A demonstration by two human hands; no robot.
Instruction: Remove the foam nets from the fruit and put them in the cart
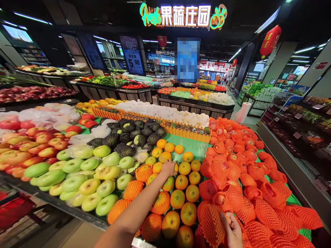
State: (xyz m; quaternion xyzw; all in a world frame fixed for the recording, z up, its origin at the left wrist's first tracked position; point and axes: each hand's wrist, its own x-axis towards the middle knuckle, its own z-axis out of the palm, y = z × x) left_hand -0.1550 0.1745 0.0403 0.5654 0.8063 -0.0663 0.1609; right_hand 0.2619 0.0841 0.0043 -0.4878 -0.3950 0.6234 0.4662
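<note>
My left hand (169, 168) reaches out over the rows of oranges (178, 199), its fingers closed round one orange (176, 167) that is mostly hidden by them. Low on the right, my right hand (233, 229) pinches an orange foam fruit net (212, 224) between thumb and fingers. Whether a fruit sits inside that net I cannot tell. Beside my left forearm are several oranges in foam nets (160, 202). The held net is in front of a heap of red fruit in orange nets (232, 168).
Green apples (85, 186) and red-yellow apples (33, 146) lie on the left of the stand. Black-netted fruit (139, 132) borders the oranges behind. An orange fence strip (187, 132) divides off white-wrapped fruit (165, 112). Packaged goods stand on a shelf (297, 127) at right.
</note>
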